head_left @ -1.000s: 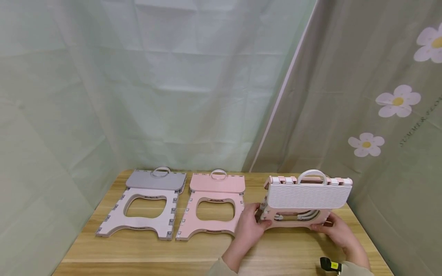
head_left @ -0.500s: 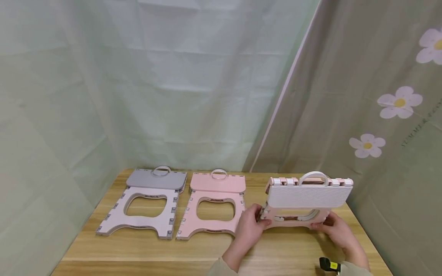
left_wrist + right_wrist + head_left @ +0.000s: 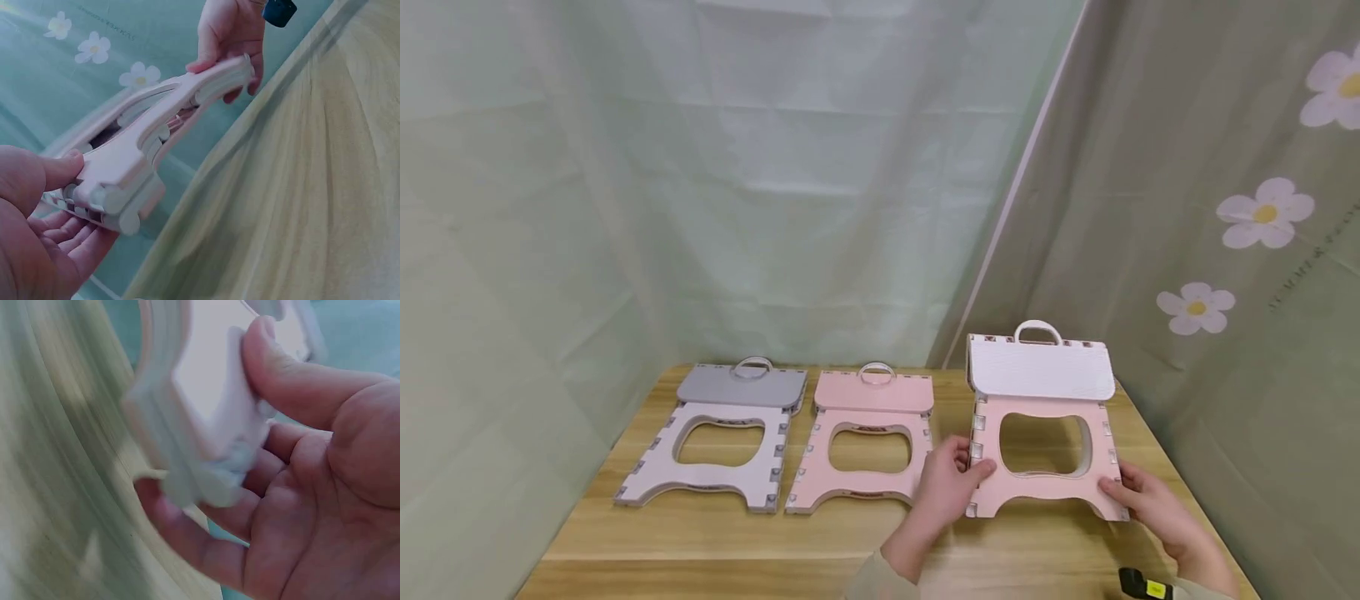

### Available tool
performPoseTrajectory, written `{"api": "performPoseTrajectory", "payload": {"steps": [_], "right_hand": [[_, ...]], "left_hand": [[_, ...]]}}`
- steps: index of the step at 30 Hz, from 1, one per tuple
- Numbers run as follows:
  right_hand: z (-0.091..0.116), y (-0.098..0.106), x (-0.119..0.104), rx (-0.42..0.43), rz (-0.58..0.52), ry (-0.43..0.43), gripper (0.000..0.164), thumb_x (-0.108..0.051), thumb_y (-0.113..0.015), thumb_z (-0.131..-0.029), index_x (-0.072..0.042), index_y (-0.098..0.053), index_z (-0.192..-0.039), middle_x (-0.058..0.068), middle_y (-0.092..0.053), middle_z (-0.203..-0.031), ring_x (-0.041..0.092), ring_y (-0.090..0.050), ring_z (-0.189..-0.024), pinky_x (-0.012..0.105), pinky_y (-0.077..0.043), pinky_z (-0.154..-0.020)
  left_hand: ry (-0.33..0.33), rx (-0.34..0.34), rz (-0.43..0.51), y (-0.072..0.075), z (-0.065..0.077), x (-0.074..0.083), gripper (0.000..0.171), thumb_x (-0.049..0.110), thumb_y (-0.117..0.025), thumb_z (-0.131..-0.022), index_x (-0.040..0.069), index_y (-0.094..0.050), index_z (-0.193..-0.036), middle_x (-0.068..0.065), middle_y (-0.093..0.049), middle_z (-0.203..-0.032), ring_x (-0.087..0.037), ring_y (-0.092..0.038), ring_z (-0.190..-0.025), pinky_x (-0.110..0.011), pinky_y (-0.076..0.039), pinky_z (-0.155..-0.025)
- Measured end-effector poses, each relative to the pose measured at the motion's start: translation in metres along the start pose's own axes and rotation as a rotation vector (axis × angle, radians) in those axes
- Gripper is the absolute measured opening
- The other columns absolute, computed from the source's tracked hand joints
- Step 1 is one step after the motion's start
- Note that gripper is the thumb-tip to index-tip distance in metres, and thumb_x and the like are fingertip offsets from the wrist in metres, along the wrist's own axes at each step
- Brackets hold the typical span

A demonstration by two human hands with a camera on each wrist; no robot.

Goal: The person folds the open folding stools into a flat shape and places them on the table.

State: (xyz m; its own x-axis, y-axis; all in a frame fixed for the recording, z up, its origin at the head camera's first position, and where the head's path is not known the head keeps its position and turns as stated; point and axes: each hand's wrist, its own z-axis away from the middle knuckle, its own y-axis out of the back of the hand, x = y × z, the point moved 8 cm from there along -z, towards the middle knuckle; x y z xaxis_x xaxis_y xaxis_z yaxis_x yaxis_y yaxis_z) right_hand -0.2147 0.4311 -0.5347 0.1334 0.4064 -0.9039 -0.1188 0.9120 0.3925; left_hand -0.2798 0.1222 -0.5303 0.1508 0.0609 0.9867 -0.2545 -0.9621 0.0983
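Note:
A folded step stool (image 3: 1043, 371) with a white top panel, a white handle and pink legs is tilted up at the right of the table in the head view. My left hand (image 3: 942, 487) grips its left leg, thumb on the front face and fingers round the back. Opposite, the right hand (image 3: 1156, 500) pinches the lower right leg the same way. Both feet of the folded stool (image 3: 119, 165) hang off the wood in the left wrist view. Motion blurs the stool leg (image 3: 212, 381) in the right wrist view.
To the left lie two more folded stools: a pink one (image 3: 872, 396) and one with a grey top and white legs (image 3: 737, 390). The wooden table (image 3: 737, 542) ends at a pale curtain (image 3: 812, 208) behind and a flowered curtain (image 3: 1150, 208) at the right.
Between my hands the stool has swung from leaning back, mostly foreshortened, to facing me with its legs in full view. It has also shifted slightly left, while my right hand moved slightly right.

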Motion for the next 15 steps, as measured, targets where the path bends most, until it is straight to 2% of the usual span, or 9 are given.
{"api": "performPoseTrajectory", "payload": {"steps": [3,7,12,15], "right_hand": [[0.003,-0.001,0.004,-0.032,-0.045,-0.033,0.058,-0.018,-0.052,-0.114,0.027,-0.031,-0.146,0.001,-0.069,-0.108,0.011,-0.067,-0.091,0.031,-0.058,-0.080],[0.003,0.000,0.009,-0.002,-0.030,-0.103,0.064,-0.024,-0.054,-0.114,0.025,-0.032,-0.149,0.003,-0.068,-0.111,0.011,-0.065,-0.093,0.029,-0.056,-0.083],[-0.002,0.005,0.010,0.071,0.061,-0.192,0.073,-0.033,-0.055,-0.112,0.024,-0.031,-0.152,0.006,-0.067,-0.115,0.013,-0.061,-0.099,0.027,-0.051,-0.086],[-0.004,0.005,0.009,0.079,0.098,-0.205,0.075,-0.035,-0.055,-0.112,0.026,-0.032,-0.150,0.006,-0.068,-0.113,0.015,-0.060,-0.101,0.026,-0.049,-0.086]], "left_hand": [[0.063,-0.008,0.022,-0.001,0.001,-0.006,0.037,0.020,-0.085,-0.093,-0.003,-0.068,-0.117,0.001,-0.066,-0.089,-0.011,-0.060,-0.079,-0.026,-0.054,-0.068],[0.120,-0.014,0.057,-0.003,0.004,-0.012,0.045,0.015,-0.084,-0.093,-0.009,-0.065,-0.125,-0.002,-0.066,-0.093,-0.013,-0.061,-0.082,-0.027,-0.055,-0.070],[0.139,-0.037,0.037,-0.004,0.005,-0.014,0.056,0.009,-0.084,-0.091,-0.014,-0.059,-0.136,-0.003,-0.066,-0.092,-0.014,-0.062,-0.081,-0.030,-0.055,-0.071],[0.135,-0.051,-0.011,-0.004,0.005,-0.015,0.064,0.009,-0.084,-0.092,-0.016,-0.054,-0.142,-0.003,-0.065,-0.086,-0.013,-0.061,-0.077,-0.030,-0.054,-0.069]]}}
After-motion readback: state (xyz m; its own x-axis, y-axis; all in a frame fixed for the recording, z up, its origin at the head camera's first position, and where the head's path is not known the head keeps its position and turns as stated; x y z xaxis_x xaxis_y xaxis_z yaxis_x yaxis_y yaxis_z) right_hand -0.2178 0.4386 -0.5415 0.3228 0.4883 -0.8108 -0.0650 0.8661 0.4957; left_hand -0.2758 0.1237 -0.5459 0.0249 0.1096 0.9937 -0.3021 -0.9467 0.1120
